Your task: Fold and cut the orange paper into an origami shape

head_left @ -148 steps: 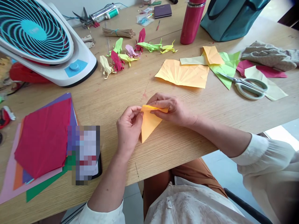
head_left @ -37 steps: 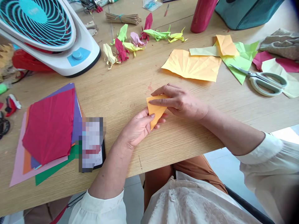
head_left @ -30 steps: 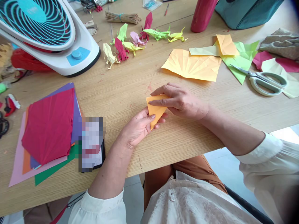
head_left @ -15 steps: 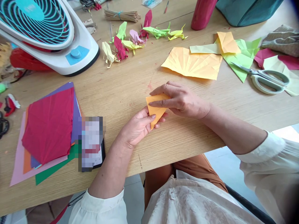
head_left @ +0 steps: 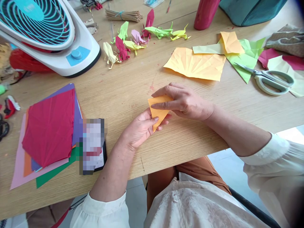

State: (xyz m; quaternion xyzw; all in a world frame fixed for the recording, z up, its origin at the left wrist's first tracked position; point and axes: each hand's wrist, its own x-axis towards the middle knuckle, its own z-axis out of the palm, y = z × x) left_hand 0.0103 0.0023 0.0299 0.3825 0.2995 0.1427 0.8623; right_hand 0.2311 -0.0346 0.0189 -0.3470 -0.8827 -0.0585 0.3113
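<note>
A small folded orange paper triangle (head_left: 157,111) sits just above the wooden table (head_left: 180,139), its point aimed toward me. My left hand (head_left: 140,129) pinches its lower tip between thumb and fingers. My right hand (head_left: 185,102) lies over the triangle's wide upper edge, fingers pressed together along the fold.
A stack of coloured paper sheets (head_left: 47,133) lies at left beside a blurred phone (head_left: 93,146). A fan (head_left: 47,34) stands at back left. Several folded paper figures (head_left: 133,44), a creased orange sheet (head_left: 197,63), scissors (head_left: 268,79), a red bottle (head_left: 206,12) and a teal bag (head_left: 251,11) lie beyond.
Since 4.9 s ago the triangle has been folded smaller, and my left hand has shifted from its left edge to its lower tip. Over the last second nothing has visibly moved.
</note>
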